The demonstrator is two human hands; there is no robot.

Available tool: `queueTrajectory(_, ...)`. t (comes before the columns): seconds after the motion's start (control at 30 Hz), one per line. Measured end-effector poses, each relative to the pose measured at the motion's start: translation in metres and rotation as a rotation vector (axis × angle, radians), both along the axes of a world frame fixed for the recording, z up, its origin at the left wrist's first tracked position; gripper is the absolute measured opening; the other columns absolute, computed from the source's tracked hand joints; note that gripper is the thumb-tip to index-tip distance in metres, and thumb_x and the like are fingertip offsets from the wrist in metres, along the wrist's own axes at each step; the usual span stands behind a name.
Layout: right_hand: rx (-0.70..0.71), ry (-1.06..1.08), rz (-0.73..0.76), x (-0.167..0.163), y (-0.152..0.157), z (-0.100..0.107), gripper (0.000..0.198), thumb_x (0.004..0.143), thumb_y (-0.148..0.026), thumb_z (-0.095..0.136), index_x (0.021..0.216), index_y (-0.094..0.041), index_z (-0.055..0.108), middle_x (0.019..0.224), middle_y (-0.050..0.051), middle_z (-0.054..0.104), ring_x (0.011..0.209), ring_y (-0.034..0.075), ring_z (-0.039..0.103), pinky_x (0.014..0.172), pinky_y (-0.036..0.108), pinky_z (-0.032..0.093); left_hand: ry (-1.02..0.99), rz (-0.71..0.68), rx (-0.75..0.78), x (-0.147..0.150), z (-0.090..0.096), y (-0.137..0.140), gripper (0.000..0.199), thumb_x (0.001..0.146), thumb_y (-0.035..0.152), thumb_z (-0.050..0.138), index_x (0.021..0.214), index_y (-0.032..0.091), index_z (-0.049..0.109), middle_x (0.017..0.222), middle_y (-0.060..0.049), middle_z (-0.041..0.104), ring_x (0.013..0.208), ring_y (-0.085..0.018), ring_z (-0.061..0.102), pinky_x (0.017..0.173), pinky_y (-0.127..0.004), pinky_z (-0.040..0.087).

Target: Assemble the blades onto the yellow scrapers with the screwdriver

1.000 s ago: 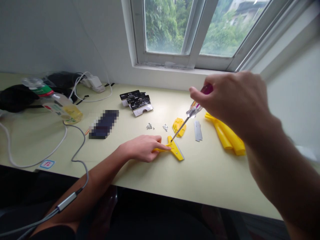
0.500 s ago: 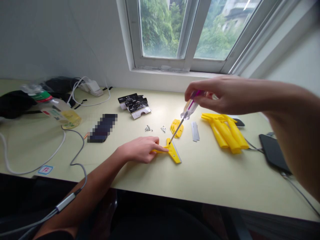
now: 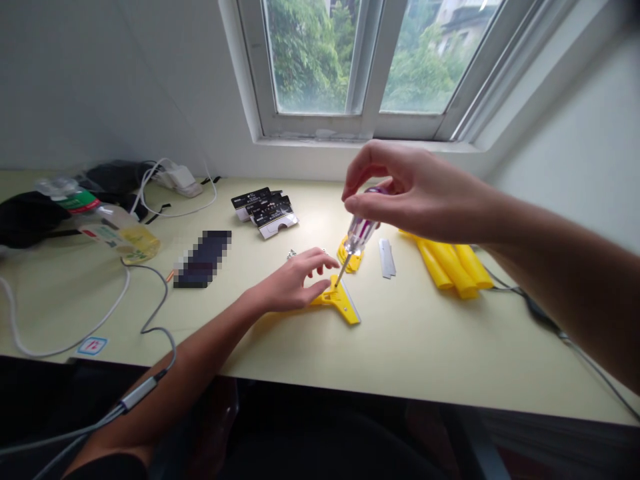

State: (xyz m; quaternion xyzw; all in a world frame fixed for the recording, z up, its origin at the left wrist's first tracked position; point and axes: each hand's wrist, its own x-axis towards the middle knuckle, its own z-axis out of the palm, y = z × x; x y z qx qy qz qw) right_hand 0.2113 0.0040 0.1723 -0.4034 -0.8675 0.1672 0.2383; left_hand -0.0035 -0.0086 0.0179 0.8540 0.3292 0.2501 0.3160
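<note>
In my right hand (image 3: 405,190) is a screwdriver (image 3: 361,232) with a clear, purple-striped handle, tilted with its tip down at the upper part of a yellow scraper's head. This scraper (image 3: 346,309) lies on the table with a metal blade along its right edge; one screw shows in the lower part of its head. My left hand (image 3: 293,281) is over the scraper's handle, fingers stretched and apart, thumb beside the head. Whether the thumb touches it I cannot tell. Small screws (image 3: 291,255) are partly hidden behind my left hand.
Behind the scraper lie yellow plates (image 3: 356,263) and flat metal blades (image 3: 385,259). Several yellow scraper handles (image 3: 453,267) lie at the right, under my forearm. Black cards (image 3: 273,215), a blurred-out dark object (image 3: 205,260), a bottle (image 3: 117,230) and cables are at the left.
My left hand has lifted its pointing finger off the scraper and spread its fingers. My right hand has shifted left and turned around the screwdriver's handle, which stands more upright.
</note>
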Motion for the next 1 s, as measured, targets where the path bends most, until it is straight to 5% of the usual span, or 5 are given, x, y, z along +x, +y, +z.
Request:
queueTrajectory(0.2,0.034,-0.148,0.079,0.002,-0.002,0.010,0.031,0.090,-0.037,0.049,0.108,-0.023,0.069,0.098,0.006,0.070,0.085,0.022,0.064,0.077,0.038,0.050,-0.176,-0.158,-0.213,0.019,0.006,0.020,0.029,0.095,0.024,0.050,0.121,0.019,0.061,0.116,-0.010,0.064,0.103,-0.020,0.061,0.090,-0.037,0.050)
queueTrajectory(0.33,0.244,-0.387,-0.120,0.004,-0.001,0.009,0.044,0.094,-0.052,0.037,0.094,-0.023,0.070,0.073,0.007,0.065,0.066,0.022,0.059,0.066,0.040,0.044,-0.336,-0.187,-0.322,0.031,-0.012,0.025,0.024,0.097,0.024,0.049,0.114,0.013,0.062,0.098,-0.011,0.071,0.094,-0.019,0.066,0.089,-0.038,0.051)
queueTrajectory(0.43,0.323,-0.492,-0.202,0.008,0.003,0.009,0.047,0.094,-0.054,0.037,0.083,-0.021,0.069,0.061,0.007,0.059,0.060,0.021,0.055,0.063,0.039,0.041,-0.426,-0.068,-0.298,0.038,-0.028,0.025,0.018,0.094,0.026,0.055,0.099,0.011,0.065,0.087,-0.009,0.071,0.083,-0.016,0.068,0.084,-0.035,0.053)
queueTrajectory(0.63,0.136,-0.403,0.074,0.016,0.018,0.010,0.040,0.084,-0.042,0.057,0.121,-0.029,0.059,0.092,0.003,0.070,0.075,0.021,0.062,0.065,0.034,0.044,-0.425,0.100,-0.217,0.040,-0.036,0.022,0.016,0.084,0.029,0.069,0.088,0.014,0.067,0.087,-0.004,0.069,0.079,-0.013,0.065,0.075,-0.028,0.054)
queueTrajectory(1.0,0.219,-0.493,0.045,0.011,0.020,0.016,0.039,0.083,-0.040,0.059,0.119,-0.024,0.059,0.088,0.005,0.069,0.071,0.020,0.061,0.060,0.032,0.042,-0.393,0.084,-0.135,0.041,-0.035,0.019,0.013,0.085,0.026,0.067,0.086,0.014,0.068,0.084,-0.005,0.072,0.078,-0.015,0.067,0.077,-0.030,0.056)
